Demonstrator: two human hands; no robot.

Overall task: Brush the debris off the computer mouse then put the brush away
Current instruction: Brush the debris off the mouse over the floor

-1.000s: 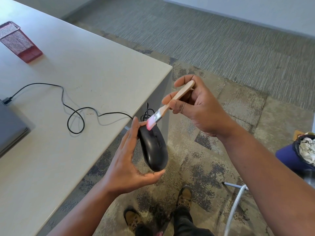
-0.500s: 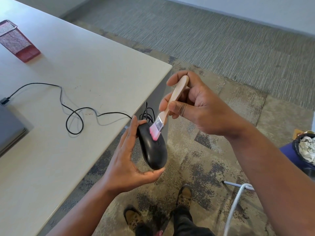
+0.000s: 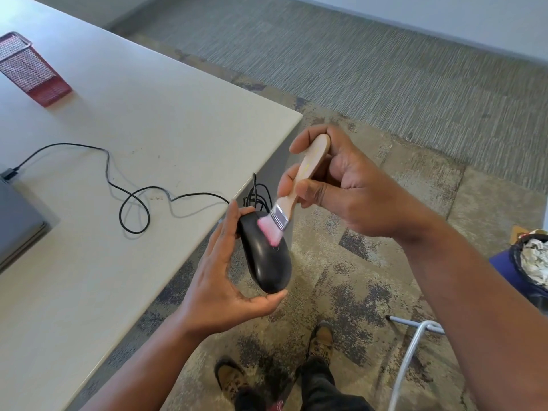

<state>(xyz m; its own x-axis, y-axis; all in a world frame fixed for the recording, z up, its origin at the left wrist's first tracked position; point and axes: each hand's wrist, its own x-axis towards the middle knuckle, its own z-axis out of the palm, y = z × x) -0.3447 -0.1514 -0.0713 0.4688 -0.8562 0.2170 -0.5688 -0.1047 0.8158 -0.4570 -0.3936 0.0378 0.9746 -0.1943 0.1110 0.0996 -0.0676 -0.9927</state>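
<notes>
Just below the centre of the frame the computer mouse (image 3: 264, 256) is held off the bench (image 3: 124, 120) edge, pinched lengthwise between the thumb and fingers (image 3: 229, 221) of the left hand (image 3: 219, 277). Its long axis runs from upper left to lower right. The brush (image 3: 292, 191) is gripped by the right hand (image 3: 341, 185), handle up and right, pink bristles pressed on the mouse's upper half. The next stroke is judged to run down that axis toward the lower end.
</notes>
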